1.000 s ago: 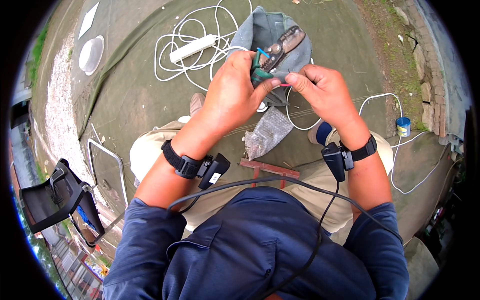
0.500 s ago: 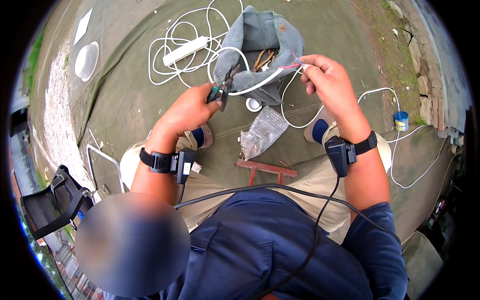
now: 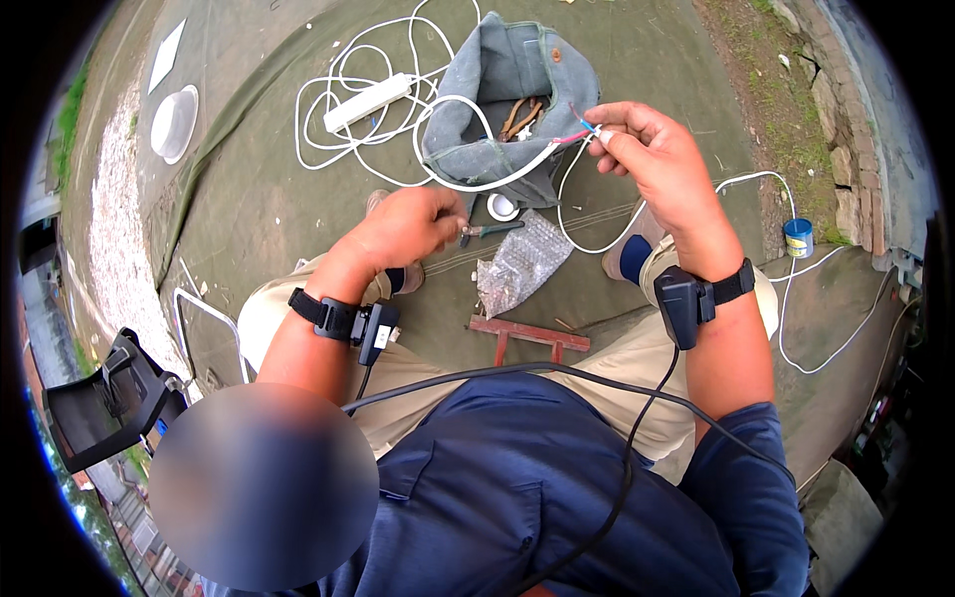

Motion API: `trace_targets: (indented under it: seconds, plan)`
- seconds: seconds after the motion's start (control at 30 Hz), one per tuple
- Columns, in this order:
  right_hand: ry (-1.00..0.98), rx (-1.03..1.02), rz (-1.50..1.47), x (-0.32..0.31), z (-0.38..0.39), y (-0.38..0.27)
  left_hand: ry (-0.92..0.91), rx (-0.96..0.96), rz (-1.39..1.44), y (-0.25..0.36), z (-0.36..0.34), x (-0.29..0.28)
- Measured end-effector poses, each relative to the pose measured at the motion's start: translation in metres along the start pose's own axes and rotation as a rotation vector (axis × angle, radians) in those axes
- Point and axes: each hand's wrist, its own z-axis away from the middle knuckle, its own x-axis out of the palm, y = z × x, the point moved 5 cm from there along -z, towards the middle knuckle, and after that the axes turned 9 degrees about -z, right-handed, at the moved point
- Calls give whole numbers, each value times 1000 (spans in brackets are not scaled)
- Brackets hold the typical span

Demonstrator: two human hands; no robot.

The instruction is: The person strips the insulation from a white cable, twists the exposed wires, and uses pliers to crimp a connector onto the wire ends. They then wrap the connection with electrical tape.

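Note:
My right hand (image 3: 642,144) pinches the ends of thin electrical wires (image 3: 587,127), red and blue, between thumb and fingers. The red one runs out of a thick white cable (image 3: 468,186), which loops over a grey-blue canvas tool bag (image 3: 497,164). A thin white cable (image 3: 565,199) hangs below the same hand. Green-handled pliers (image 3: 494,230) lie beside my left hand (image 3: 418,227), apparently down by the bubble wrap. The left fingers curl downward; their tips are turned away and partly hidden, so their grip does not show.
Bubble wrap (image 3: 527,264) and a white roll (image 3: 502,207) lie between my feet, near a red metal frame (image 3: 527,333). Coiled cable surrounds a white power strip (image 3: 368,101) at the far left. A blue can (image 3: 798,239) stands right; a black cable (image 3: 542,369) crosses my lap.
The pliers have left the upright hold in my left hand and now lie lower, farther right. My left hand has moved slightly down and right. The right hand still pinches the wires, slightly shifted left.

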Motion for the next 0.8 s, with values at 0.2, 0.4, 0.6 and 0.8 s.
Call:
trace_targets:
  seconds: [0.2, 0.4, 0.6, 0.8]
  plan:
    - [-165, -31, -46, 14, 4, 0, 461, 329, 255, 71, -7, -28]
    - [-207, -17, -51, 25, 7, -2, 185, 275, 488, 93, -13, -17]
    - [-215, -58, 8, 27, 4, -8, 48, 192, 669, 76, -23, -12]
    - [-247, -102, 47, 29, 4, -10, -67, 143, 882, 72, -25, -12]
